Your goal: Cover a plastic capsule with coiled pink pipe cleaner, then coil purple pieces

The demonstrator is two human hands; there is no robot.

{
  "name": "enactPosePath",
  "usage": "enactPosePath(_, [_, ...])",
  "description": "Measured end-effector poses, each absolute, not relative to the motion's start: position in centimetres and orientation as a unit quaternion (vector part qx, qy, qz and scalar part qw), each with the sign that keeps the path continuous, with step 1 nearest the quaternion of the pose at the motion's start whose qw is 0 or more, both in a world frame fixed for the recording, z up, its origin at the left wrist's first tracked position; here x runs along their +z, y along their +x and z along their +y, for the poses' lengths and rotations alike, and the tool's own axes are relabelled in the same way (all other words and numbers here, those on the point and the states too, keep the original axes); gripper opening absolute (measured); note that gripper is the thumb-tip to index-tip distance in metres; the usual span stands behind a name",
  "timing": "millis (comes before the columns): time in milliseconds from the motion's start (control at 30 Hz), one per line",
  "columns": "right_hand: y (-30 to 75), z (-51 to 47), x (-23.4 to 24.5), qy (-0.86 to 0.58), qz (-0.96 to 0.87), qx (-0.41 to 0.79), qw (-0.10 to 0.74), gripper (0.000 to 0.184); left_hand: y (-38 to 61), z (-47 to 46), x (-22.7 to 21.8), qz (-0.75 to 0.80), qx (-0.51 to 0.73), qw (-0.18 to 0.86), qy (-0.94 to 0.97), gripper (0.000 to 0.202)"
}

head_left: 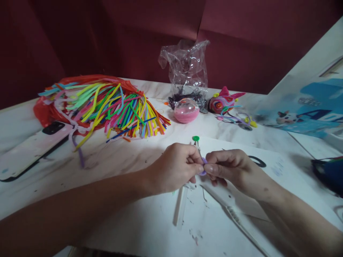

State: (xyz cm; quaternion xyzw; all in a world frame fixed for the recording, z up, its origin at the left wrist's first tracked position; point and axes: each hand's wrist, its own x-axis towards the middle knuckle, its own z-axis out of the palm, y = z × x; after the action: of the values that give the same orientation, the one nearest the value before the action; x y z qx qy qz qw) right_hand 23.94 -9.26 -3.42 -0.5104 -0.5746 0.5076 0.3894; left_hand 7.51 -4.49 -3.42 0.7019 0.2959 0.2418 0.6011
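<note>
My left hand (pixel 177 167) and my right hand (pixel 235 169) meet over the white paper, fingertips pinched together. Between them is a small curled purple pipe cleaner (pixel 204 167), held from both sides and partly covered by the fingers. Just beyond my left fingers is a small round green piece (pixel 195 138); what it rests on is mostly hidden. Under my hands lies a slim white tool with a cord (pixel 230 207), its front end covered. A clear stick (pixel 180 207) lies beside it. Past my right hand shows a black loop handle (pixel 257 161).
Many coloured pipe cleaners (pixel 128 110) spill from a red bag at back left, near a phone (pixel 34 150). Further back are a pink-based clear ball (pixel 187 111), a clear plastic bag (pixel 187 71) and a pink wrapped figure (pixel 223 103). A printed blue-and-white package (pixel 308 103) stands right.
</note>
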Motion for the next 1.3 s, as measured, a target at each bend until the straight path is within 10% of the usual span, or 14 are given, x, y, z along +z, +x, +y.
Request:
enactPosePath(200, [25.0, -7.8, -2.7, -0.51, -0.614, 0.548, 0.25, 0.031, 7.2, -4.2, -4.0, 0.271, 0.199, 0.547, 0.767, 0.007])
enactPosePath(533, [25.5, -7.3, -3.7, -0.392, -0.557, 0.687, 0.255, 0.024, 6.9, -4.6, -2.4, 0.204, 0.208, 0.489, 0.822, 0.009])
enactPosePath(1300, [23.5, -10.1, -3.6, -0.43, -0.468, 0.564, 0.527, 0.013, 8.0, -4.9, -1.7, 0.296, 0.32, 0.706, 0.558, 0.011])
